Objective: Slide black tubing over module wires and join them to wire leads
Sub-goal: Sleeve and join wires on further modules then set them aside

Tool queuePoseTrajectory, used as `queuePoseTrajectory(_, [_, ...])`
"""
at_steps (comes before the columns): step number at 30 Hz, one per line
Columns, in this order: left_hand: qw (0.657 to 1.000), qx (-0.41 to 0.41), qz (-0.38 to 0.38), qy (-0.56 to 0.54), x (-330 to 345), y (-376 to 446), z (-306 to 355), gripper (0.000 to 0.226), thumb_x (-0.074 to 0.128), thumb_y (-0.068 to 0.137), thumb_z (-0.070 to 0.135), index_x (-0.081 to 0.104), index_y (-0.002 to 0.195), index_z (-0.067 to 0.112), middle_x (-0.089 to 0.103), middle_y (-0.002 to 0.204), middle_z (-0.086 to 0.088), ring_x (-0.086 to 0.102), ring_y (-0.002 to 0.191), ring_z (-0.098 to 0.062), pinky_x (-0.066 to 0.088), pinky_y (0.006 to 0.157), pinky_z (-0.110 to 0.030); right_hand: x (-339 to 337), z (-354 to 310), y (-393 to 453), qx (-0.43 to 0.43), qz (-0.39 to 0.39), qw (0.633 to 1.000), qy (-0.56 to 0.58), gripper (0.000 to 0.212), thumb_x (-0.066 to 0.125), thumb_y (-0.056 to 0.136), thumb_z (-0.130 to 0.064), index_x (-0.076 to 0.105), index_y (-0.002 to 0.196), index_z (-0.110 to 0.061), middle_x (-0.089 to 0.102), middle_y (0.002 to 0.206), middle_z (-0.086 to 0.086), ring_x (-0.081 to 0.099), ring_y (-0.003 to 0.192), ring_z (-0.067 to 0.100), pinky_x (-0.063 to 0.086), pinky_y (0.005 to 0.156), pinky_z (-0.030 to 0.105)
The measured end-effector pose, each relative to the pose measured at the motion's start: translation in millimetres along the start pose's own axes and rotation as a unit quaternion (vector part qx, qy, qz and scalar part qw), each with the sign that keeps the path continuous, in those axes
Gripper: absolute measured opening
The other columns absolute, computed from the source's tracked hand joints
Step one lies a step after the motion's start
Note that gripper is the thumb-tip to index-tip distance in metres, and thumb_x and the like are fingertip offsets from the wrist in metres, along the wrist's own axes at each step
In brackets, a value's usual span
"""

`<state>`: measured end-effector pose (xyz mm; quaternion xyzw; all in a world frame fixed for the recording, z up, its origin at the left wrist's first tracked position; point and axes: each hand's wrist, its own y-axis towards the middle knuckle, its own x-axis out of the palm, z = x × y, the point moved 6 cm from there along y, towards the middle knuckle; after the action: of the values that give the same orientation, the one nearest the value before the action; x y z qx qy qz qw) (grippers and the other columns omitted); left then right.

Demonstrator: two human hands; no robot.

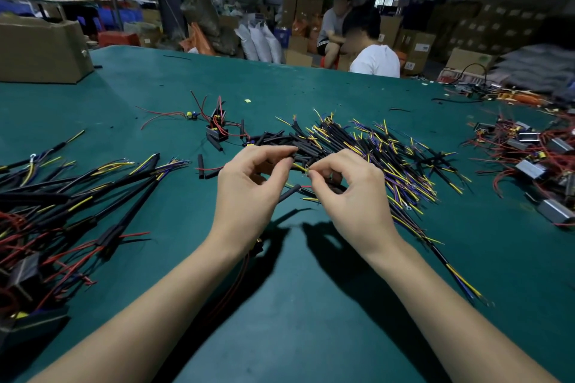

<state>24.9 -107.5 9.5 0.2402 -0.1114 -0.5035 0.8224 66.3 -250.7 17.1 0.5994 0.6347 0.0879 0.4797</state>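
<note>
Two hands meet at frame centre, pinching wire ends tip to tip.

Nearest, a red wire (236,286) trails down toward the lower frame, its module hidden under the wrists. Above it, the left hand (249,186) pinches a black tube (287,155) lying left to right; the right hand (348,190) pinches a yellow lead (300,167) whose bare tip points left at the tube mouth, just beside it. Beyond, the lead pile (373,149) spreads over the green bench (140,87). The left hand looks nearer the join.
</note>
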Motion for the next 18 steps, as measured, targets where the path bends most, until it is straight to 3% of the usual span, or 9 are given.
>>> queuePoseTrajectory(3, [1.0, -0.005, -0.013, 0.009, 3.2, -1.3, -1.0, 0.014, 0.069, 0.085, 0.007, 0.073, 0.091, 0.019, 0.071, 0.084, 0.002, 0.06, 0.068, -0.004, 0.047, 0.067, -0.015, 1.2, -1.3, -0.2, -0.003, -0.002, 1.0, 0.002, 0.008, 0.066, 0.083, -0.01, 0.068, 0.076, -0.014, 0.061, 0.076, -0.002, 0.055, 0.071, 0.017, 0.045, 0.073, 0.052])
queuePoseTrajectory(9, [1.0, -0.016, -0.009, 0.024, 0.3, 0.7, -2.0, 0.01, 0.07, 0.083, 0.006, 0.073, 0.083, 0.015, 0.071, 0.075, 0.003, 0.062, 0.067, -0.009, 0.051, 0.067, -0.023, 0.3, -13.5, -2.0, -0.041, 0.019, 0.999, -0.003, 0.007, 0.064, 0.084, -0.014, 0.07, 0.08, -0.013, 0.063, 0.079, -0.004, 0.059, 0.077, 0.016, 0.046, 0.074, 0.048])
queuePoseTrajectory(11, [0.999, -0.021, -0.029, 0.02, 1.0, 1.3, -0.9, 0.011, 0.068, 0.084, 0.006, 0.073, 0.085, 0.015, 0.069, 0.075, 0.004, 0.059, 0.066, -0.007, 0.047, 0.063, -0.021, -0.2, -10.5, -1.5, -0.024, 0.023, 0.999, 0.019, 0.006, 0.067, 0.084, -0.011, 0.071, 0.08, -0.013, 0.063, 0.078, -0.005, 0.057, 0.075, 0.01, 0.047, 0.074, 0.043])
queuePoseTrajectory(14, [0.998, -0.021, -0.054, 0.023, 3.6, 1.0, 1.4, 0.014, 0.066, 0.084, 0.005, 0.073, 0.087, 0.017, 0.065, 0.071, 0.007, 0.052, 0.062, -0.003, 0.039, 0.058, -0.018, -3.9, -5.7, 0.9, 0.005, 0.033, 0.998, 0.051, 0.007, 0.069, 0.084, -0.008, 0.071, 0.081, -0.014, 0.063, 0.076, -0.007, 0.053, 0.069, 0.004, 0.044, 0.069, 0.023])
queuePoseTrajectory(18, [0.997, -0.019, -0.059, 0.035, 4.1, 2.4, 3.3, 0.014, 0.064, 0.084, 0.005, 0.072, 0.085, 0.016, 0.067, 0.073, 0.001, 0.052, 0.062, -0.007, 0.043, 0.061, -0.022, -4.5, -6.5, 2.8, 0.01, 0.024, 0.997, 0.068, 0.008, 0.069, 0.084, -0.008, 0.071, 0.086, -0.015, 0.062, 0.075, -0.005, 0.054, 0.067, 0.011, 0.045, 0.065, 0.027])
